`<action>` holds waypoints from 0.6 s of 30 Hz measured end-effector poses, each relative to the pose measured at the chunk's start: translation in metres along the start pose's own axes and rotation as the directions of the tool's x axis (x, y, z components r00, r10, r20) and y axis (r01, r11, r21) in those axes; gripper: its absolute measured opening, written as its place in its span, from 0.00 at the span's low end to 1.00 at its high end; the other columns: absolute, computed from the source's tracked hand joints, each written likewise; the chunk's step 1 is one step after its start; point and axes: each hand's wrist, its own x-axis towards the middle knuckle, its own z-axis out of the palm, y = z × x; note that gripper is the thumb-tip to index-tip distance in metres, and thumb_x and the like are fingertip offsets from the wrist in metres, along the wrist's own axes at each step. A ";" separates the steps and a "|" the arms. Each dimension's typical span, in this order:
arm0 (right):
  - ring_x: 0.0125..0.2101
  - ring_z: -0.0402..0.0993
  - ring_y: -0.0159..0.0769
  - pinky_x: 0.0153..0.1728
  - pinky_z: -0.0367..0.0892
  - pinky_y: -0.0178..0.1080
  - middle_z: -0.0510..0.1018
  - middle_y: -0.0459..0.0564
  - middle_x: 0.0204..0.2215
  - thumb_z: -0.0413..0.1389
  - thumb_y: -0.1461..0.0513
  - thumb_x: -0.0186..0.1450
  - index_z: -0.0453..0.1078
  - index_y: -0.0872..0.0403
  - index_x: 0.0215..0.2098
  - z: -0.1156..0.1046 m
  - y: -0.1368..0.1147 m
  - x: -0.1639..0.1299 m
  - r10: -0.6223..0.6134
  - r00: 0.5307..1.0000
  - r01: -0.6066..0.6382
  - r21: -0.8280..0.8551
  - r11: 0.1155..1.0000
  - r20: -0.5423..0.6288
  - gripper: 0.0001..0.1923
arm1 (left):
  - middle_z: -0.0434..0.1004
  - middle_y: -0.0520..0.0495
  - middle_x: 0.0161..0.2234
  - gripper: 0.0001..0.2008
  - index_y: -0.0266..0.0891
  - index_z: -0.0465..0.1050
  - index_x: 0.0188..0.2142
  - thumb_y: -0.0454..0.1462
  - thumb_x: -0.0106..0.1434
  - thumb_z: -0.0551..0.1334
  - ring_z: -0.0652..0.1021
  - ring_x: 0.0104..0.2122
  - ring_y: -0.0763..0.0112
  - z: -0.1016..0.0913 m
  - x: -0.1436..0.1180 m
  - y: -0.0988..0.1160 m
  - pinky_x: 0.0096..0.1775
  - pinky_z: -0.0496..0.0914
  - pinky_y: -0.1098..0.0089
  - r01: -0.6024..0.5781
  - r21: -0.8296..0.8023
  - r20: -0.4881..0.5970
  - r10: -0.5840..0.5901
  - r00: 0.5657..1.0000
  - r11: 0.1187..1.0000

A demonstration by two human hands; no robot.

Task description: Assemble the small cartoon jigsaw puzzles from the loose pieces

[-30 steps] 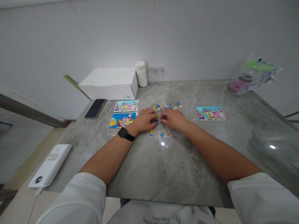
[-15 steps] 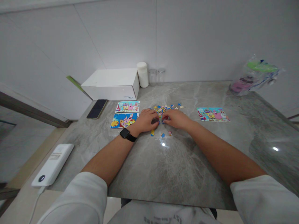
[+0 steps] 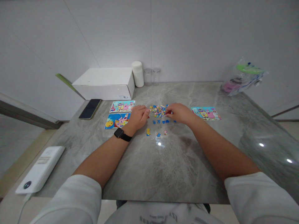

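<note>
A heap of small jigsaw puzzle pieces lies on the grey table between my hands. At its right edge is my right hand, thumb and fingers pinched together on what looks like a puzzle piece, mostly hidden. My left hand rests left of the heap with curled fingers; a bit of red shows by its fingertips, too small to name. Several blue pieces form a row in front of the heap. Nearer me lie a yellow piece, a blue piece and a pink piece.
Two cartoon picture cards lie at left, the lower partly under my left hand; another card is at right. Behind stand a white box, a white bottle and two glasses. A phone, power bank and plastic bag lie outward.
My hands have drawn apart from over the row of blue pieces, uncovering it. The left moved away leftward; the right went to the heap's right edge. The view shifted slightly.
</note>
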 end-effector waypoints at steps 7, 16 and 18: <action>0.42 0.79 0.42 0.40 0.66 0.38 0.86 0.52 0.42 0.67 0.58 0.64 0.83 0.49 0.42 0.025 -0.008 0.003 0.025 0.990 -0.017 -0.059 0.998 0.140 0.09 | 0.77 0.42 0.33 0.32 0.40 0.74 0.27 0.48 0.80 0.42 0.75 0.36 0.62 0.001 0.000 -0.001 0.44 0.67 0.57 -0.007 0.027 0.027 0.007 1.000 1.000; 0.47 0.79 0.44 0.47 0.68 0.38 0.84 0.52 0.44 0.64 0.63 0.63 0.82 0.51 0.42 0.028 -0.020 0.002 -0.047 0.982 0.049 -0.006 0.999 0.182 0.09 | 0.77 0.43 0.32 0.30 0.40 0.73 0.28 0.46 0.80 0.43 0.75 0.36 0.62 0.000 0.001 0.003 0.43 0.65 0.59 -0.024 0.047 0.026 0.023 0.999 0.999; 0.48 0.79 0.44 0.47 0.68 0.38 0.84 0.53 0.45 0.64 0.64 0.62 0.81 0.51 0.41 0.028 -0.022 0.001 -0.066 0.983 0.065 0.011 0.998 0.173 0.08 | 0.77 0.43 0.32 0.30 0.40 0.73 0.28 0.46 0.80 0.43 0.75 0.36 0.62 0.000 0.001 0.003 0.43 0.65 0.58 -0.027 0.052 0.026 0.026 0.999 0.998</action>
